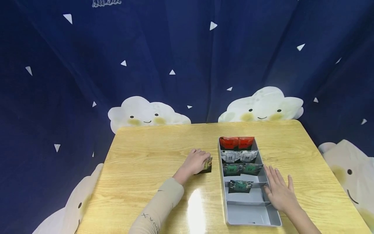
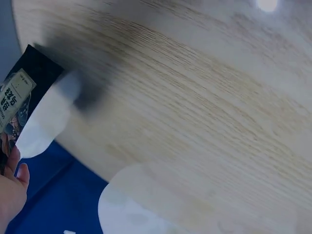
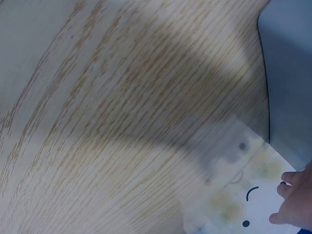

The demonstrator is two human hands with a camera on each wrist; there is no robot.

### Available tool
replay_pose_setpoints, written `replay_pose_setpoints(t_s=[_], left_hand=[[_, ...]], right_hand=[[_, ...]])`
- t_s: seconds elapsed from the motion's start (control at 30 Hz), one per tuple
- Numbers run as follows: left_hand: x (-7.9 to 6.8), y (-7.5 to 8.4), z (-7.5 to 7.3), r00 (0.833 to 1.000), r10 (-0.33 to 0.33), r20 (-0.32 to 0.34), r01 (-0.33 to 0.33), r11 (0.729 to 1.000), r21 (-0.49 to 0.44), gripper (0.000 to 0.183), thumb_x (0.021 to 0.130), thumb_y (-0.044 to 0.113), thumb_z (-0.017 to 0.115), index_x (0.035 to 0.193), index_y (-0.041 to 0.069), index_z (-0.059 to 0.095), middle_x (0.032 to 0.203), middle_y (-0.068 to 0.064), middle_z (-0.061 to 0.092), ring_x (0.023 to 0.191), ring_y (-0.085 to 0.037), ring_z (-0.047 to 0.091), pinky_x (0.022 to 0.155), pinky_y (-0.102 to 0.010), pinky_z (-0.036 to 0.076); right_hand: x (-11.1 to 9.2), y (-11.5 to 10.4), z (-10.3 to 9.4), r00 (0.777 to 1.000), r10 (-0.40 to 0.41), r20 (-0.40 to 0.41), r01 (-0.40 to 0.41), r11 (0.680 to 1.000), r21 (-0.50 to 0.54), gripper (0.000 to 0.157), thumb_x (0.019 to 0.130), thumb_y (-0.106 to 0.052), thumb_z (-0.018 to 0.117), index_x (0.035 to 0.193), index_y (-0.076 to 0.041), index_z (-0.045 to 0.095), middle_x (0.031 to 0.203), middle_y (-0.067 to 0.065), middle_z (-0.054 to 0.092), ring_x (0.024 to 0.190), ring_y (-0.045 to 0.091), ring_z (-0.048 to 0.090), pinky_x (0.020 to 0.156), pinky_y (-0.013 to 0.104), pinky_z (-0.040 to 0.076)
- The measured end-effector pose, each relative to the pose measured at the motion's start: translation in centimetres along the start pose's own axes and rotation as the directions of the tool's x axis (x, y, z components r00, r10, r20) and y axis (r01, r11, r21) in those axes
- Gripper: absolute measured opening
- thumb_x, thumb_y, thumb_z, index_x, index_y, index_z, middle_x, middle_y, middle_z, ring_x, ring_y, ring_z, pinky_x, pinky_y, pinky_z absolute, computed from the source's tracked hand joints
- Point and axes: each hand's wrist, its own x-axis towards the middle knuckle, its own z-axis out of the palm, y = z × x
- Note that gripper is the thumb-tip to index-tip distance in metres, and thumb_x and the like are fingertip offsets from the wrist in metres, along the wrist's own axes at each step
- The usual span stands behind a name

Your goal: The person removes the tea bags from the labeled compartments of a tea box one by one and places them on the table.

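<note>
Left of grey tray (image 1: 246, 215): left hand (image 1: 196, 162), fingers curled round one dark packet (image 1: 208, 167). Tray's right: right hand (image 1: 281, 192), fingers spread, seemingly touching its wall.

1. Tray (image 1: 247, 213) was kinda right of centre on the desk (image 1: 152, 146), curtain (image 1: 187, 42) behind.
2. Packet pairs (image 1: 229, 143) sat in its back three slots (image 1: 251, 178), lone packet (image 1: 240, 186) fourth.
3. Left grip (image 1: 195, 161) had another packet (image 1: 208, 165) left of it; right grip (image 1: 281, 191) was at its right side.

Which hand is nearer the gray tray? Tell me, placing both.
Right. The right hand is at the right side of the tray; the left hand is left of it, apart.
</note>
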Motion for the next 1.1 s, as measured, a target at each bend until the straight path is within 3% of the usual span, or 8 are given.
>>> replay_pose_setpoints(t_s=[0.2, 0.33, 0.5, 0.73, 1.1], left_hand=[[1.2, -0.5, 1.9, 1.000, 0.006, 0.014, -0.008, 0.994, 0.112, 0.023, 0.098, 0.029, 0.037, 0.111, 0.024, 0.056, 0.102, 0.005, 0.058, 0.091, -0.013, 0.049, 0.083, -0.029, 0.035], [1.8, -0.5, 3.0, 0.999, -0.032, -0.023, 0.035, 0.988, 0.149, 0.024, 0.098, 0.033, 0.036, 0.108, 0.025, 0.057, 0.095, 0.005, 0.056, 0.087, -0.013, 0.048, 0.080, -0.028, 0.034], [2.3, -0.1, 4.5, 0.992, -0.101, -0.074, 0.111, 0.983, 0.147, 0.020, 0.098, 0.030, 0.037, 0.104, 0.023, 0.055, 0.094, 0.004, 0.053, 0.089, -0.014, 0.048, 0.082, -0.030, 0.034], [2.6, 0.8, 6.2, 0.974, -0.212, -0.084, 0.221, 0.968, 0.119, 0.022, 0.098, 0.031, 0.036, 0.109, 0.024, 0.053, 0.102, 0.002, 0.050, 0.098, -0.016, 0.046, 0.089, -0.034, 0.034], [3.2, 0.8, 7.6, 0.960, -0.271, -0.063, 0.278, 0.952, 0.127, 0.021, 0.096, 0.026, 0.034, 0.108, 0.024, 0.052, 0.105, 0.001, 0.045, 0.100, -0.017, 0.043, 0.091, -0.035, 0.031]], right_hand=[[0.0, -0.1, -0.1, 1.000, -0.007, -0.022, 0.007, 1.000, -0.025, 0.073, 0.090, -0.019, 0.046, 0.147, -0.011, 0.003, 0.150, 0.020, 0.009, 0.138, 0.030, -0.007, 0.101, 0.051, -0.021], [0.0, 0.0, 0.0, 1.000, -0.010, -0.026, 0.009, 0.999, -0.045, 0.073, 0.089, -0.019, 0.046, 0.147, -0.011, 0.002, 0.151, 0.018, 0.007, 0.138, 0.023, -0.015, 0.101, 0.052, -0.021], [0.0, 0.0, 0.1, 1.000, -0.010, -0.029, 0.009, 0.999, -0.045, 0.074, 0.090, -0.019, 0.045, 0.147, -0.012, 0.000, 0.151, 0.018, 0.006, 0.138, 0.023, -0.015, 0.101, 0.052, -0.020], [0.0, 0.0, 0.3, 0.999, -0.013, -0.034, 0.012, 0.999, -0.042, 0.075, 0.089, -0.019, 0.045, 0.147, -0.012, -0.001, 0.151, 0.019, 0.005, 0.138, 0.028, -0.011, 0.101, 0.054, -0.019], [0.0, 0.2, 0.4, 0.999, -0.007, -0.032, 0.006, 0.999, -0.036, 0.074, 0.089, -0.018, 0.046, 0.147, -0.012, 0.000, 0.150, 0.019, 0.006, 0.138, 0.030, -0.009, 0.101, 0.054, -0.018]])
